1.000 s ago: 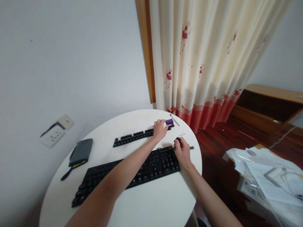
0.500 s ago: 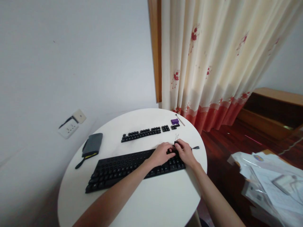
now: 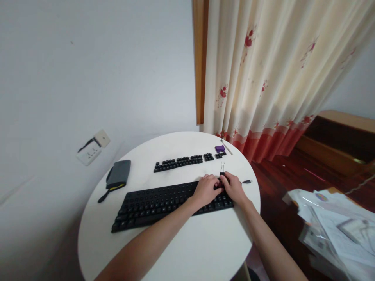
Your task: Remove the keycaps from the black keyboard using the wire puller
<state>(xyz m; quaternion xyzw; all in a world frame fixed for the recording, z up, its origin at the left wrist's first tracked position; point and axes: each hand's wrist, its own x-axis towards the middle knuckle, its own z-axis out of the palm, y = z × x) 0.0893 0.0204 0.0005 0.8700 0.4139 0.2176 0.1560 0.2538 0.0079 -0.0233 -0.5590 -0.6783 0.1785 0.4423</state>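
Note:
A black keyboard [image 3: 164, 203] lies across the white round table, its upper rows showing bare key positions and its lower rows still capped. My left hand [image 3: 206, 190] rests over the keyboard's right part, fingers curled and thumb bent in; whatever lies between the fingertips is hidden. Beside it, my right hand [image 3: 233, 188] pinches a keycap puller [image 3: 222, 173] by its black body, the two thin wires pointing away from me. Behind the keyboard, loose black keycaps [image 3: 178, 163] lie in rows, with smaller groups of keycaps [image 3: 208, 157] to their right.
At the table's back right are a folded purple cloth [image 3: 219, 148] and a thin brush [image 3: 226, 147]. A cable plug [image 3: 247, 182] sticks out beside my right hand. A grey pouch [image 3: 118, 173] lies at the left. Plastic-wrapped papers [image 3: 336, 222] are off to the right.
The view has shifted slightly, so the table sits farther right. The puller's wires now stand straighter above my right hand. Both hands stay at the keyboard's right end.

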